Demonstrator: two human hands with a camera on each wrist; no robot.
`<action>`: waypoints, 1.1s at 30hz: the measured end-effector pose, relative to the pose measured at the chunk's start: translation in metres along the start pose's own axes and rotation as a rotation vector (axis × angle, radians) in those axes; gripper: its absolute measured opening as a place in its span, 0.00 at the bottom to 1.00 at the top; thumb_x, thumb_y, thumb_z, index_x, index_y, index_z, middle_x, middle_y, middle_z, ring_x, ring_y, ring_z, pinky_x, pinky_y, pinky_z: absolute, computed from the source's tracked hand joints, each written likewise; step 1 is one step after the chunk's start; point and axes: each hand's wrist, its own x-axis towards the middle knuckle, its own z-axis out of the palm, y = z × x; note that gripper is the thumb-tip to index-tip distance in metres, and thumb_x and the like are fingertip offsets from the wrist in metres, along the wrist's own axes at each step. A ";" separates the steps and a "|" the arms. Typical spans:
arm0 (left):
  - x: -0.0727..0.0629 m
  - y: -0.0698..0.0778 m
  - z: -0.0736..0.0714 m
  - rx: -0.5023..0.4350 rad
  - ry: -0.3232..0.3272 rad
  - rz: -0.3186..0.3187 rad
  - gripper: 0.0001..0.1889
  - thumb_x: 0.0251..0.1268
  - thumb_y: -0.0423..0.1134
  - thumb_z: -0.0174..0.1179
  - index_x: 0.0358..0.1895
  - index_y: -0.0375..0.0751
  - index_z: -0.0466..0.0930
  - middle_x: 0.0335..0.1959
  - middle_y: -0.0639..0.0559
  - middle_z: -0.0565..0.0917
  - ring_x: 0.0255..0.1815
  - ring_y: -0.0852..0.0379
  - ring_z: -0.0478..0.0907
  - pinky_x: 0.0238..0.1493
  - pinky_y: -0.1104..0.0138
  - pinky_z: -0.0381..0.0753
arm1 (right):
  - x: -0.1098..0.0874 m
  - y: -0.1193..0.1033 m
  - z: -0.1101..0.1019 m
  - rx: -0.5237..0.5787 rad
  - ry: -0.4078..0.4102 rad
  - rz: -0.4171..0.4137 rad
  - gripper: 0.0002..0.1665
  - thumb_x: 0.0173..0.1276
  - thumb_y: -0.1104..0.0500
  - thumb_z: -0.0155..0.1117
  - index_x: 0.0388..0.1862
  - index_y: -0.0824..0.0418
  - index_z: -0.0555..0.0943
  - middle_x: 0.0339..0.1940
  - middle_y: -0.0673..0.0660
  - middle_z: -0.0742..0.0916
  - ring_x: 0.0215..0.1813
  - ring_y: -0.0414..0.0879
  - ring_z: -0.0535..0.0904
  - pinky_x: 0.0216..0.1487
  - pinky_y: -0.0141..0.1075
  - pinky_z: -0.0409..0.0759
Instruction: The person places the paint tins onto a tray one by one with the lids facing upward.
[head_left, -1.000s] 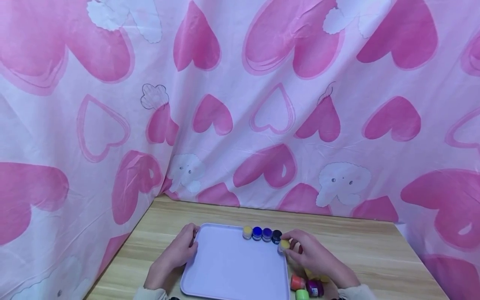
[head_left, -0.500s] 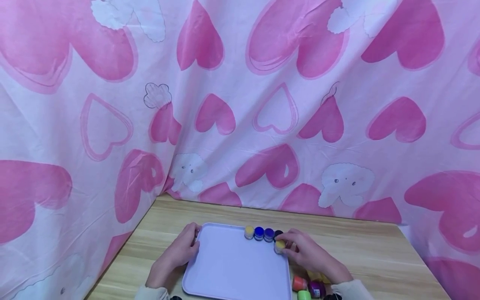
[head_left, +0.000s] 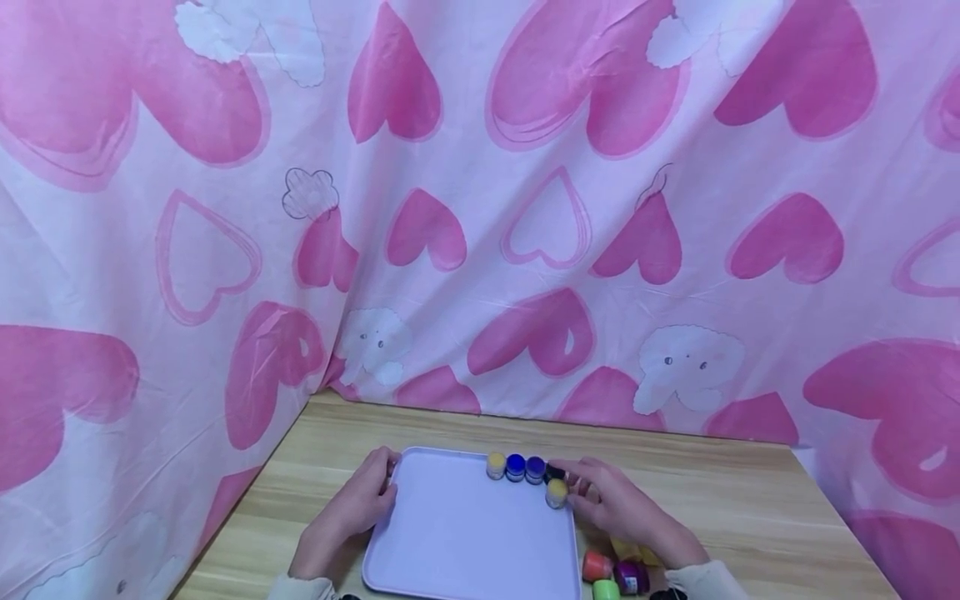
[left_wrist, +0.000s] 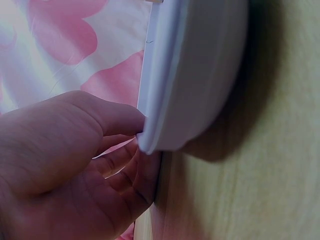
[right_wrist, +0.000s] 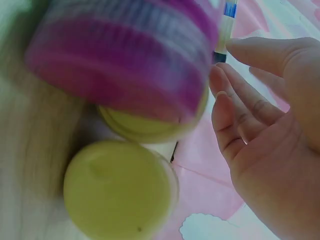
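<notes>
A pale lavender tray (head_left: 472, 533) lies on the wooden table, and my left hand (head_left: 365, 493) grips its left rim. In the left wrist view the thumb rests on the rim (left_wrist: 157, 100) with the fingers beneath. Along the tray's far edge stand a yellow-lidded paint jar (head_left: 496, 465), a blue one (head_left: 515, 467), a dark violet one (head_left: 535, 469) and a black one, partly covered by fingers. In front of the black jar stands another yellow-lidded jar (head_left: 557, 493). My right hand (head_left: 611, 504) is right beside it, fingers loosely bent and nothing between them in the right wrist view.
Right of the tray, an orange jar (head_left: 597, 566), a purple jar (head_left: 632, 576), a green jar (head_left: 606, 590) and yellow ones (head_left: 630, 551) are grouped on the table under the right forearm. A pink heart-patterned curtain (head_left: 525, 333) rises behind the table.
The right hand moved the yellow-lidded jar leftward over the tray's right rim, set it down in front of the black jar and let go. The left hand stayed on the rim.
</notes>
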 end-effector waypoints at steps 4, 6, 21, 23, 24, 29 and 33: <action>-0.001 -0.003 0.001 0.009 0.007 0.006 0.19 0.75 0.26 0.63 0.65 0.33 0.74 0.54 0.45 0.79 0.55 0.52 0.77 0.61 0.51 0.83 | -0.005 0.000 -0.004 -0.005 0.034 0.007 0.37 0.79 0.60 0.68 0.84 0.52 0.70 0.53 0.52 0.88 0.51 0.42 0.84 0.45 0.29 0.86; -0.001 -0.004 0.001 0.008 0.011 0.012 0.19 0.75 0.26 0.63 0.65 0.33 0.74 0.53 0.46 0.78 0.54 0.52 0.76 0.59 0.53 0.83 | -0.008 0.001 -0.006 -0.023 0.053 -0.005 0.34 0.79 0.60 0.68 0.81 0.55 0.73 0.52 0.53 0.88 0.51 0.41 0.84 0.45 0.29 0.86; -0.001 -0.004 0.002 0.002 0.008 0.019 0.19 0.75 0.25 0.63 0.64 0.32 0.74 0.53 0.46 0.78 0.55 0.52 0.77 0.61 0.52 0.83 | -0.043 0.013 -0.017 -0.026 0.099 0.063 0.16 0.76 0.56 0.72 0.61 0.56 0.87 0.48 0.48 0.90 0.44 0.34 0.80 0.42 0.28 0.84; -0.001 -0.004 0.001 0.006 0.008 0.019 0.19 0.75 0.26 0.63 0.64 0.32 0.74 0.53 0.46 0.78 0.55 0.52 0.77 0.61 0.52 0.83 | -0.047 0.016 -0.018 -0.028 0.104 0.104 0.15 0.77 0.55 0.72 0.59 0.55 0.88 0.46 0.47 0.89 0.43 0.35 0.79 0.42 0.28 0.83; -0.001 -0.004 0.001 0.006 0.008 0.019 0.19 0.75 0.25 0.63 0.64 0.32 0.74 0.53 0.46 0.78 0.55 0.52 0.77 0.60 0.52 0.83 | -0.049 0.017 -0.019 -0.023 0.102 0.122 0.14 0.77 0.54 0.72 0.58 0.54 0.88 0.45 0.46 0.89 0.42 0.35 0.79 0.42 0.28 0.83; -0.001 -0.003 0.002 0.001 0.010 0.029 0.19 0.75 0.25 0.63 0.64 0.32 0.74 0.53 0.45 0.78 0.55 0.52 0.76 0.60 0.52 0.83 | -0.060 0.026 -0.023 -0.024 0.106 0.121 0.12 0.77 0.54 0.72 0.55 0.55 0.88 0.42 0.46 0.88 0.41 0.34 0.78 0.41 0.28 0.82; -0.001 -0.003 0.002 -0.001 0.019 0.047 0.19 0.74 0.25 0.63 0.64 0.31 0.74 0.53 0.44 0.79 0.55 0.52 0.77 0.61 0.52 0.83 | -0.069 0.034 -0.025 -0.007 0.098 0.136 0.12 0.78 0.53 0.71 0.54 0.56 0.88 0.41 0.48 0.87 0.40 0.34 0.79 0.40 0.29 0.82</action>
